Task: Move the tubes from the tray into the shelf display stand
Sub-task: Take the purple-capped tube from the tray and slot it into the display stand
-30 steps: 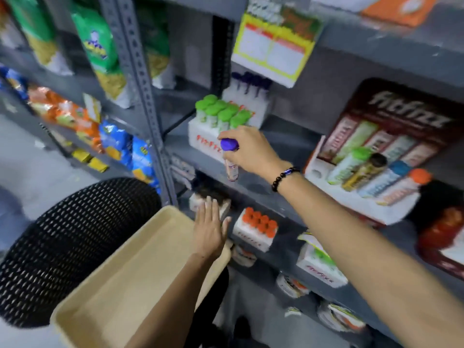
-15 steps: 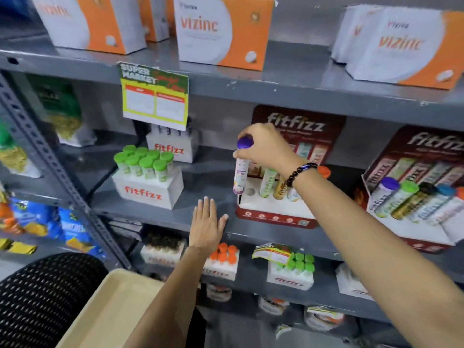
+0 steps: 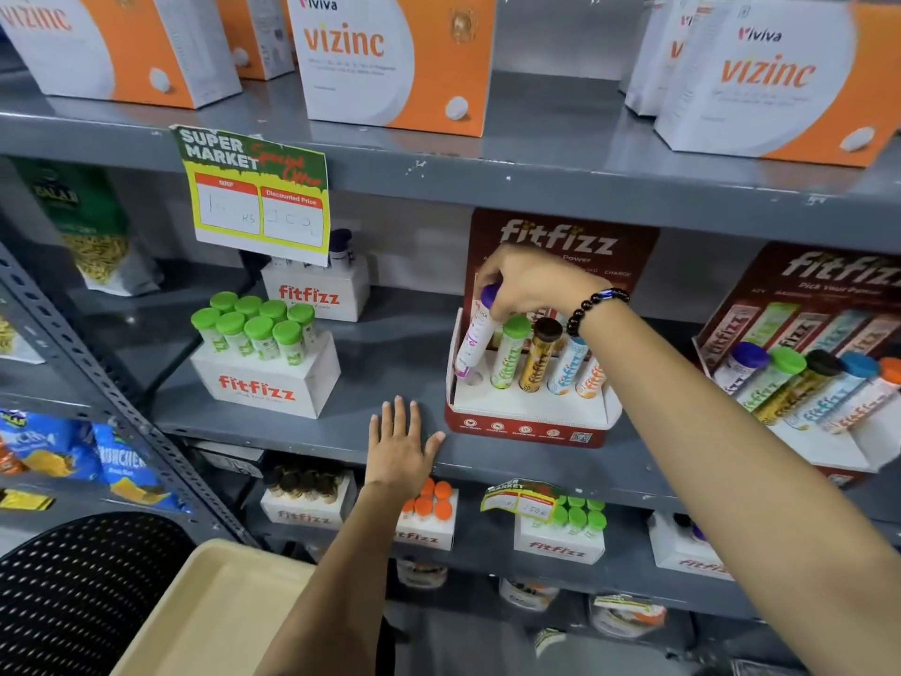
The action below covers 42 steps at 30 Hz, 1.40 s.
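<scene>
My right hand [image 3: 531, 280] grips the cap end of a white tube with a purple cap [image 3: 474, 336]. The tube is tilted, its lower end right over the leftmost hole of the red and white fitfizz display stand [image 3: 526, 422] on the middle shelf. Several tubes stand in the stand to its right, among them a green-capped tube [image 3: 507, 356] and a gold tube with a dark cap [image 3: 538, 358]. My left hand [image 3: 402, 444] lies flat and open against the shelf's front edge, left of the stand. The beige tray [image 3: 209, 612] shows at the bottom left, with nothing visible in it.
A white box of green-capped tubes [image 3: 265, 353] stands left of the stand, a second full fitfizz stand [image 3: 804, 378] at the right. Orange and white vizinc boxes [image 3: 395, 61] line the upper shelf. A black mesh chair back [image 3: 83, 583] is beside the tray.
The view has swung from the left shelving to the stand. My right hand has carried the purple-capped tube right and down to the stand's leftmost hole. My left hand stays flat at the shelf edge.
</scene>
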Tool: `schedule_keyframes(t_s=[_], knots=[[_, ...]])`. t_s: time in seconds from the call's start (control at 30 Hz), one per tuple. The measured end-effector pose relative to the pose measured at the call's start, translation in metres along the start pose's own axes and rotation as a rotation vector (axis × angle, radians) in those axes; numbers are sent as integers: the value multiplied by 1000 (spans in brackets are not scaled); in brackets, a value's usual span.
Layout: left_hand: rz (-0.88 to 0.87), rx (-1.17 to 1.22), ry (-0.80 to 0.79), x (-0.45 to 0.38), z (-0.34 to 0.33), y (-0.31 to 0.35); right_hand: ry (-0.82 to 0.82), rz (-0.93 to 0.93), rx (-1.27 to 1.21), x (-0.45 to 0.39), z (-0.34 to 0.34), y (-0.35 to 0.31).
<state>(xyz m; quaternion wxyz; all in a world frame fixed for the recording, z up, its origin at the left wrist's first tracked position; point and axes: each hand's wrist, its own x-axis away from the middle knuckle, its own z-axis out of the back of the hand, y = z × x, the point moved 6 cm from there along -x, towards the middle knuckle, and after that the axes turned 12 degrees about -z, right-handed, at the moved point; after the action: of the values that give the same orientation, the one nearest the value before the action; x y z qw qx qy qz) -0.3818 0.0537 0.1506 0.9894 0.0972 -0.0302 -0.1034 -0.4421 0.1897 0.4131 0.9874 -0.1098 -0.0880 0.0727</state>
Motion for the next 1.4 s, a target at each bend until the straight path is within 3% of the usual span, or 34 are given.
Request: schedule_keyframes(t_s=[0.27, 0.47, 0.83, 1.2, 1.4], knots=[[8, -30, -14, -2, -3, -2, 120, -131, -41, -2, 7, 5], [10, -37, -8, -2, -4, -3, 137, -115, -89, -4, 8, 0], [1, -36, 8, -3, -4, -3, -40, -194, -36, -8, 1, 4], [7, -52, -6, -5, -6, -4, 153, -161, -92, -8, -2, 4], [2, -42, -5, -4, -7, -5, 155, -189, 0, -10, -4, 4]])
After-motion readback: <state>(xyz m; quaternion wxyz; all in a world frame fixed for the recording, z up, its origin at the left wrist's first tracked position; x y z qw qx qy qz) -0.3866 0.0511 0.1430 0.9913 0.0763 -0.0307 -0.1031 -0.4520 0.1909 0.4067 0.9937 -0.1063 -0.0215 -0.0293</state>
